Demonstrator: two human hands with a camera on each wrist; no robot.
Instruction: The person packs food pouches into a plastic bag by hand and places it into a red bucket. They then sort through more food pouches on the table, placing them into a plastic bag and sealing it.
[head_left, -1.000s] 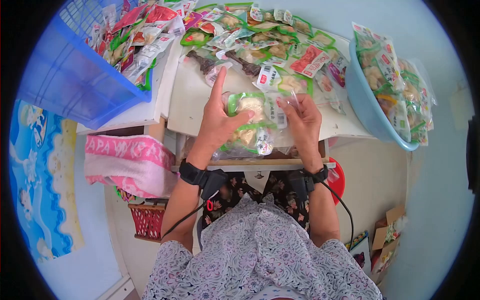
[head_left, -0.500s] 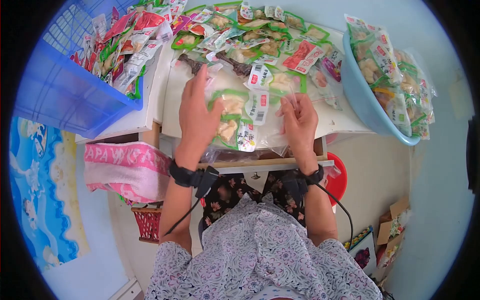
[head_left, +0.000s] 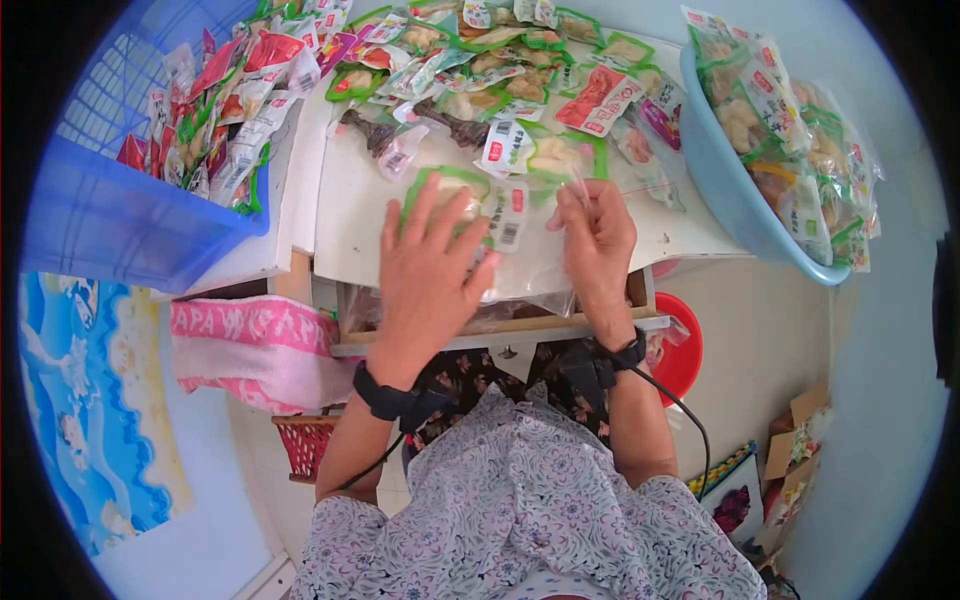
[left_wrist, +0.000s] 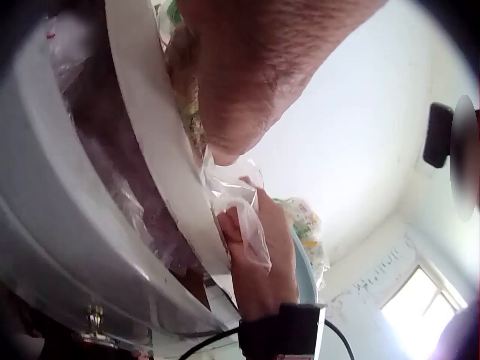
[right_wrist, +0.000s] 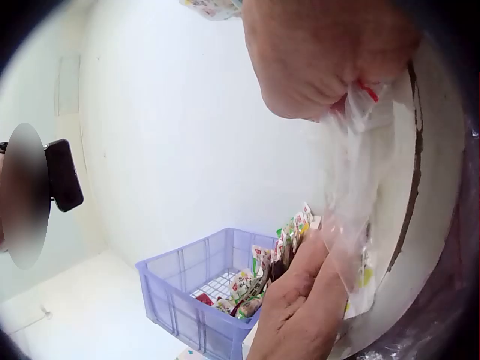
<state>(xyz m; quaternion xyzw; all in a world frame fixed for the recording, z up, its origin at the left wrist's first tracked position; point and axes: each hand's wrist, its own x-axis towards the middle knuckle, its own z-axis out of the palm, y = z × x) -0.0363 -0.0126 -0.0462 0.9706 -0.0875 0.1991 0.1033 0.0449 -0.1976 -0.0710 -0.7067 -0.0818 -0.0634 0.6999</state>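
Note:
A clear plastic bag [head_left: 543,262] lies at the table's front edge with green-edged vacuum food packets [head_left: 510,212] inside it. My left hand [head_left: 430,275] rests flat on the bag, fingers spread over the packets and covering much of them. At the bag's right end, my right hand [head_left: 600,245] pinches the plastic between thumb and curled fingers. In the left wrist view, loose film of the bag [left_wrist: 255,232] hangs over the right hand. The right wrist view shows the film stretched between both hands.
Several more food packets [head_left: 500,80] are spread across the back of the white table [head_left: 345,215]. A blue crate [head_left: 150,215] of packets stands left, a light-blue basin [head_left: 715,170] of bagged packets right. Below the tabletop, a drawer [head_left: 350,330] stands pulled out, holding plastic film.
My left hand has turned from upright at the bag's left side to palm-down over the packets. The bag has come down onto the table. My right hand keeps its pinch.

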